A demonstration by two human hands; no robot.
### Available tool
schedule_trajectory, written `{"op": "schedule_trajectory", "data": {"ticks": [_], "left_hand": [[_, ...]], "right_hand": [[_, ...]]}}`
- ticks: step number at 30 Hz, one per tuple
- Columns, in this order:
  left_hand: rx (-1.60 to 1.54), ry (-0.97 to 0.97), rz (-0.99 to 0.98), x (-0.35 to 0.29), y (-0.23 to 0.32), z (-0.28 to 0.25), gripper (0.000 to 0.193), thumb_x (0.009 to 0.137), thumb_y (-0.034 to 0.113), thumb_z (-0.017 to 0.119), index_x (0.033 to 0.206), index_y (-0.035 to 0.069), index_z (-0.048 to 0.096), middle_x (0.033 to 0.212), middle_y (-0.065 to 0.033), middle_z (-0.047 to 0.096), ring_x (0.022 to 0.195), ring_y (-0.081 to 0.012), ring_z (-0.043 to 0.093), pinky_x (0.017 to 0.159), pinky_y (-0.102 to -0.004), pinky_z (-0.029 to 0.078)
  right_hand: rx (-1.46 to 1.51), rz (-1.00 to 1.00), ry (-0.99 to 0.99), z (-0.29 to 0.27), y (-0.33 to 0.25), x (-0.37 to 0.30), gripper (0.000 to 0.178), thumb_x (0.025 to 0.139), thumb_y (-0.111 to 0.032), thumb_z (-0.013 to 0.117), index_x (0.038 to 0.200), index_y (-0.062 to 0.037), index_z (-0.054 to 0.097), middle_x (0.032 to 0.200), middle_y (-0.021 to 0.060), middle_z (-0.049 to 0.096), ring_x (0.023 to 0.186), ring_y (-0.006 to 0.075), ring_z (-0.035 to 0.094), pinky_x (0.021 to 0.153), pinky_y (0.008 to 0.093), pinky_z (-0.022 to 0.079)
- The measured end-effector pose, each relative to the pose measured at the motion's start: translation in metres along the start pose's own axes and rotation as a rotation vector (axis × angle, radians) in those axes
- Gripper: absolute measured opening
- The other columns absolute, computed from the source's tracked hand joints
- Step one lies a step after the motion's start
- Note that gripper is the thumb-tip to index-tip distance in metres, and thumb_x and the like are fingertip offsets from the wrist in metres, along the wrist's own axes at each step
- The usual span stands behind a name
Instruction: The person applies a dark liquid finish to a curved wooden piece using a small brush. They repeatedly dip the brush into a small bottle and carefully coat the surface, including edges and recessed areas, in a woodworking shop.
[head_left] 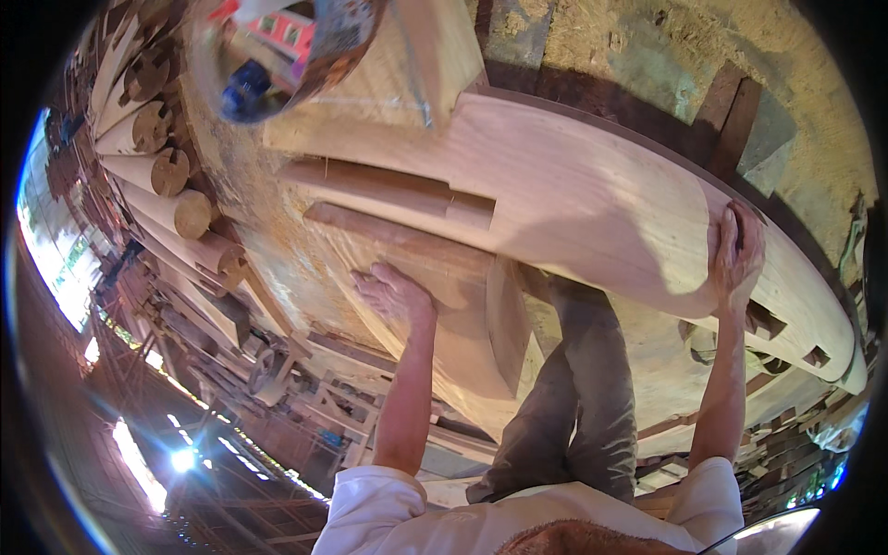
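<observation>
Sawdusty ground (pixel 777 69): tub (pixel 347 60) holds blue object (pixel 247 89), left hand (pixel 396 294) splays, right hand (pixel 740 254) grip unclear.

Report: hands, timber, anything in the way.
Left hand spread on wooden block. Right hand on long curved timber, its slot exposed. Possible obstruction: person's legs close beside block.

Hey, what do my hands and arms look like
Your left hand and right hand wear no gloves. The forearms are bare too, with no watch or band visible, and emerge from short, loose, whitish sleeves.
</observation>
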State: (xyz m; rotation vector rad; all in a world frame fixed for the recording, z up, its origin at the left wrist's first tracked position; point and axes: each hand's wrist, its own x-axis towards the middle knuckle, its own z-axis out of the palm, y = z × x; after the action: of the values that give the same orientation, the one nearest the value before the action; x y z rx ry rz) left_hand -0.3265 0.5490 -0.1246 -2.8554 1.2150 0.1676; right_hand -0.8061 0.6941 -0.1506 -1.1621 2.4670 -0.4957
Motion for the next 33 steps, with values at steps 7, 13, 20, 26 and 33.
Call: {"op": "schedule_trajectory", "data": {"ticks": [7, 13, 20, 26, 33], "left_hand": [[-0.017, 0.075, -0.003, 0.010, -0.015, 0.019, 0.090, 0.105, 0.074, 0.037, 0.172, 0.014, 0.024, 0.175, -0.0285, 0.019, 0.163, -0.0463, 0.017, 0.124, -0.0680, 0.018], [-0.071, 0.063, 0.018, 0.004, -0.014, 0.011, 0.093, 0.104, 0.073, 0.044, 0.171, 0.011, 0.024, 0.176, -0.0284, 0.016, 0.164, -0.0461, 0.010, 0.125, -0.0702, 0.009], [-0.154, 0.039, 0.015, -0.002, -0.016, 0.015, 0.100, 0.099, 0.074, 0.052, 0.171, 0.010, 0.027, 0.177, -0.0297, 0.012, 0.165, -0.0469, 0.004, 0.126, -0.0715, 0.000], [-0.111, 0.105, 0.059, 0.001, -0.022, 0.021, 0.101, 0.098, 0.079, 0.048, 0.170, 0.010, 0.031, 0.175, -0.0303, 0.018, 0.164, -0.0500, 0.009, 0.125, -0.0725, 0.005], [-0.091, 0.118, 0.111, 0.002, -0.023, 0.015, 0.098, 0.101, 0.074, 0.048, 0.169, 0.006, 0.030, 0.173, -0.0324, 0.022, 0.162, -0.0523, 0.013, 0.125, -0.0731, 0.008]], "right_hand": [[0.035, 0.016, 0.050, 0.005, 0.005, 0.000, 0.031, 0.108, -0.030, 0.063, 0.114, -0.0018, 0.075, 0.107, 0.0252, 0.075, 0.100, 0.0449, 0.071, 0.090, 0.0500, 0.055], [-0.121, -0.101, 0.082, 0.022, 0.037, 0.000, 0.040, 0.108, -0.039, 0.061, 0.108, -0.0009, 0.075, 0.103, 0.0273, 0.074, 0.098, 0.0489, 0.070, 0.084, 0.0541, 0.053], [-0.230, 0.015, -0.024, 0.016, 0.033, 0.005, 0.039, 0.110, -0.034, 0.052, 0.107, -0.0004, 0.071, 0.105, 0.0265, 0.071, 0.100, 0.0494, 0.066, 0.086, 0.0561, 0.050], [-0.295, -0.063, -0.128, 0.012, 0.042, 0.015, 0.034, 0.111, -0.028, 0.048, 0.112, -0.0008, 0.068, 0.106, 0.0243, 0.068, 0.099, 0.0463, 0.065, 0.088, 0.0548, 0.050], [-0.421, -0.201, -0.107, 0.015, 0.058, 0.008, 0.033, 0.110, -0.027, 0.047, 0.121, -0.0018, 0.067, 0.115, 0.0221, 0.068, 0.107, 0.0443, 0.064, 0.094, 0.0513, 0.049]]}}
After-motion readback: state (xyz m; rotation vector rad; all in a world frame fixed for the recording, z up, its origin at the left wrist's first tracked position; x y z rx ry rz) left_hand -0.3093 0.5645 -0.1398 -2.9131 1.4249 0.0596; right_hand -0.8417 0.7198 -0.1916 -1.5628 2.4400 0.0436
